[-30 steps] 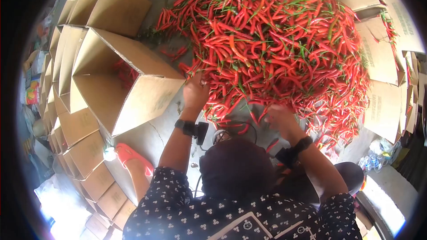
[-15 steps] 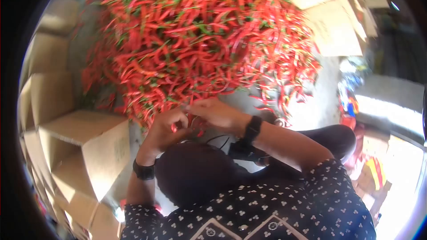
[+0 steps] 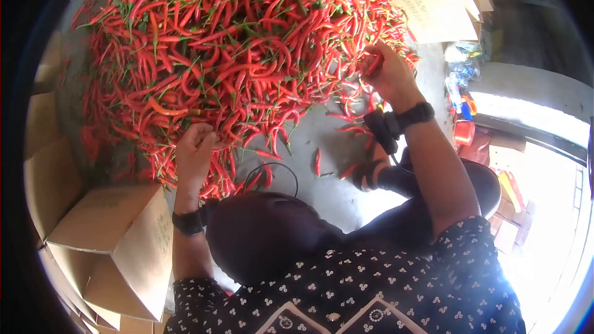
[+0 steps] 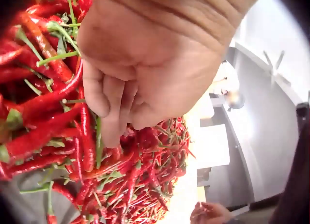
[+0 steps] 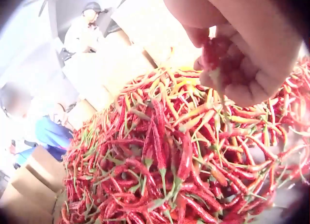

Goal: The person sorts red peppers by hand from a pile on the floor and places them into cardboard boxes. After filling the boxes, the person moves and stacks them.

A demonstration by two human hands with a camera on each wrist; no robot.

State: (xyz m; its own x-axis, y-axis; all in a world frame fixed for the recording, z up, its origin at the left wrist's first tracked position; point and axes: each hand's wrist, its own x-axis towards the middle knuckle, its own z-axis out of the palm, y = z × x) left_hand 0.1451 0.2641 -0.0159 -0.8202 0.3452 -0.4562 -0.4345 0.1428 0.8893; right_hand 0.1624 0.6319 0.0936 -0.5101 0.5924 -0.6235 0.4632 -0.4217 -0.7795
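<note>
A large heap of red chili peppers (image 3: 247, 80) with green stems covers the floor before me. At the heap's near left edge is my left hand (image 3: 195, 151), fingers loosely bent and pointing down. The left wrist view shows that hand (image 4: 145, 64) over the chilies, its fingertips right at them. My right hand (image 3: 390, 74) is raised at the heap's right side, fingers curled. In the right wrist view, red chili peppers (image 5: 215, 54) lie within the curled fingers, partly hidden by the hand.
An open cardboard box (image 3: 117, 241) lies on its side at the left. More cardboard (image 3: 436, 6) edges the heap at the far right. A few loose chilies (image 3: 317, 162) and a thin black cable (image 3: 291, 173) lie on the grey floor. Two people (image 5: 85, 30) appear beyond the heap.
My hands were together in front of the head half a second ago. Now they are apart: the right has moved right and forward to the heap's side, the left a little forward to its edge.
</note>
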